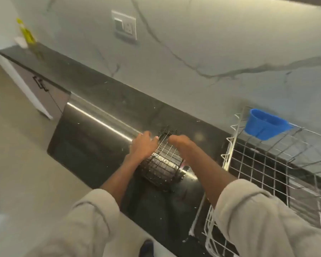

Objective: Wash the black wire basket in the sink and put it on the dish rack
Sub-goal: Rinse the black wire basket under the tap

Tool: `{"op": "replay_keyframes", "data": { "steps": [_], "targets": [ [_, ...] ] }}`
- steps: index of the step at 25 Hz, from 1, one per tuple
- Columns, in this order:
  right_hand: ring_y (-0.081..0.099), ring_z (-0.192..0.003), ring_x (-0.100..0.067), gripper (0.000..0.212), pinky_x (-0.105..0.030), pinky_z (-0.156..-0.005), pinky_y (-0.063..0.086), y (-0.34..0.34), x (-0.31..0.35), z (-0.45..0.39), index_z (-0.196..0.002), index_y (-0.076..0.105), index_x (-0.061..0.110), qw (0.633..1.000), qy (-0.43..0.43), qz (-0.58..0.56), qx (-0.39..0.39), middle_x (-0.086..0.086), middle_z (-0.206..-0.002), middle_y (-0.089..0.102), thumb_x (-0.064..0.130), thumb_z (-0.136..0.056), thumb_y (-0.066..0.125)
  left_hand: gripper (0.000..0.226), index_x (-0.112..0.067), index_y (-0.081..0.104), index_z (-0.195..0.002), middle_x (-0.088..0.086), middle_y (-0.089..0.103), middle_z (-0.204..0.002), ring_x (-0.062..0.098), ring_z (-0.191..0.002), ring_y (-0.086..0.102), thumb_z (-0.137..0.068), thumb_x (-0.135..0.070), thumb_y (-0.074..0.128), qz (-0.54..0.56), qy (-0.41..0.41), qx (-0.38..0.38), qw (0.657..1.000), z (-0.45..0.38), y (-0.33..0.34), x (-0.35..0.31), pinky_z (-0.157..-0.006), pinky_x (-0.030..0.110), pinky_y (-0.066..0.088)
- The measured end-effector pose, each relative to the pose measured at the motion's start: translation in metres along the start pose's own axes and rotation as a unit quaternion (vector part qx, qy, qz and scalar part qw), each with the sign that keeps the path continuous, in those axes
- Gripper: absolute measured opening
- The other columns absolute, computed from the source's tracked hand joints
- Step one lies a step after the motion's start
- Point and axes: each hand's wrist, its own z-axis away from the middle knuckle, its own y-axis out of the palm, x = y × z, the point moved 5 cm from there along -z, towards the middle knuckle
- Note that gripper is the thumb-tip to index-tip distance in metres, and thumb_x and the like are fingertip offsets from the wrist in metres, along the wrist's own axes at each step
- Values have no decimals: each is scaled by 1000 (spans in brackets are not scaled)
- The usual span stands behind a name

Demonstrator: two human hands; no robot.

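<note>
The black wire basket (163, 164) is a small wet cage of thin wires, held tilted just above the black countertop (104, 89) between both hands. My left hand (143, 145) grips its left side, thumb on the top wires. My right hand (178, 140) holds its right side, and its fingers curl out of sight over the far edge. The white wire dish rack (258, 164) stands directly to the right of the basket, a short gap away. No sink shows in this view.
A blue plastic cup (265, 125) hangs on the rack's back rail. A yellow bottle (27, 36) stands at the counter's far left end. A wall socket (124, 26) sits on the marble backsplash. A dark appliance front (78, 145) lies below the counter edge.
</note>
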Motion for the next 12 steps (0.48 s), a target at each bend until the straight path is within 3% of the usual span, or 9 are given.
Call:
{"op": "replay_keyframes", "data": {
  "steps": [1, 3, 5, 7, 9, 12],
  "targets": [
    [57, -119, -33, 76, -32, -75, 54, 7, -3, 3, -155, 24, -2, 999, 31, -13, -1, -19, -137, 52, 27, -97, 64, 55, -11, 59, -139, 10, 65, -135, 33, -126, 62, -108, -55, 49, -6, -26, 36, 999, -6, 5, 8, -111, 52, 49],
    [56, -121, -33, 92, -34, -86, 54, 14, -19, 2, -159, 5, 4, 993, 94, -58, -36, -17, -127, 51, 27, -97, 69, 44, -12, 60, -124, 4, 68, -117, 29, -119, 63, -109, -53, 52, 23, -46, 103, 993, -13, 17, 18, -112, 49, 49],
    [61, -108, -28, 85, -31, -78, 53, 20, -31, -9, -157, 16, 6, 990, 98, -71, -76, -12, -112, 52, 21, -94, 72, 39, -18, 59, -123, 1, 67, -120, 26, -118, 64, -105, -53, 60, 73, -53, 131, 987, -17, 26, 27, -110, 50, 50],
    [62, -95, -26, 72, -33, -68, 56, 24, -33, -18, -147, 35, 5, 989, 93, -95, -61, -12, -117, 59, 16, -89, 76, 39, -25, 62, -133, -3, 65, -129, 24, -123, 63, -103, -49, 65, 124, -54, 129, 982, -21, 29, 33, -114, 53, 48],
    [59, -90, -26, 54, -38, -58, 58, 20, -36, -23, -135, 47, 6, 985, 101, -137, -39, -13, -116, 59, 6, -88, 75, 25, -30, 67, -128, -3, 67, -133, 22, -122, 64, -104, -37, 67, 166, -51, 132, 976, -18, 31, 28, -115, 54, 47],
    [57, -90, -27, 30, -46, -66, 60, 4, -22, -9, -118, 55, 10, 974, 83, -209, -19, -12, -112, 58, -6, -93, 61, 16, -31, 70, -119, 2, 73, -122, 21, -110, 66, -105, -29, 65, 187, -21, 116, 975, -17, 9, 8, -99, 43, 55]
  ]
}}
